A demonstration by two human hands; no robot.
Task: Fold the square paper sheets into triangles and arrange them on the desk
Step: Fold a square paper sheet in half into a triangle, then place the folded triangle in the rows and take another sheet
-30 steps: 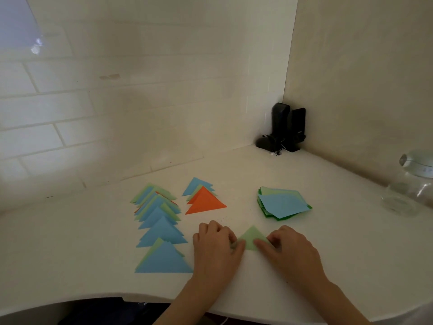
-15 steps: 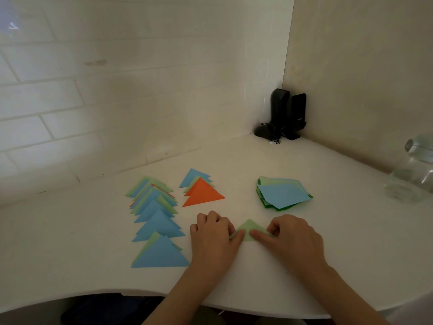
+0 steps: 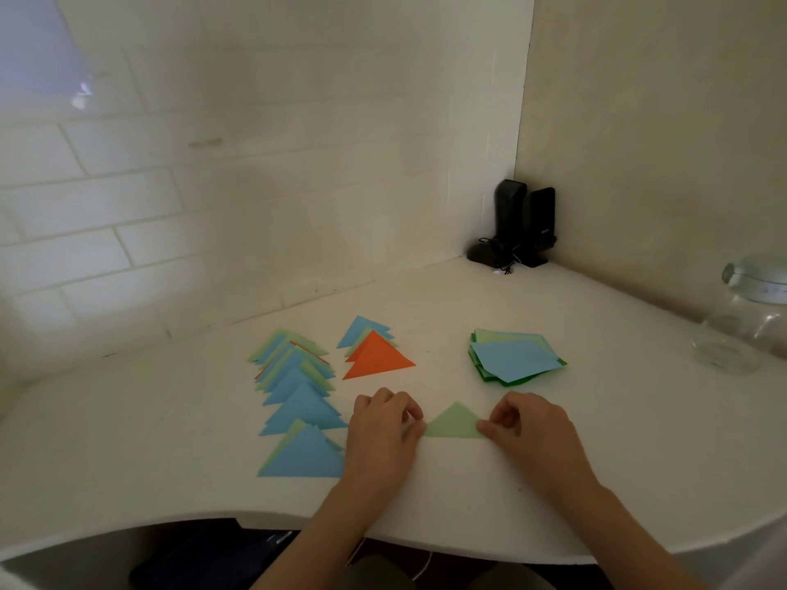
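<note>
White tiled walls are meeting at a corner behind a pale worktop (image 3: 596,440), where two black speakers (image 3: 526,223) are being kept upright. A light green triangle (image 3: 455,422) is being held flat on the worktop near its front edge, between both hands. Its left corner is being pinched by the left hand (image 3: 383,432), fingers curled onto the paper; its right corner is being pinched by the right hand (image 3: 532,427) in the same narrow grip. The apex is pointing away from the person.

To the left, a row of folded triangles (image 3: 298,393), mostly blue with green edges showing, is being kept overlapped from the wall side toward the front edge. Beside it, a shorter row is being topped by an orange triangle (image 3: 374,355), with a blue triangle (image 3: 362,327) and a green one partly covered behind. Right of these, a stack of sheets (image 3: 515,357) is lying with a blue sheet on top and green ones beneath. A clear glass jar (image 3: 749,313) is being cut off by the right edge.
</note>
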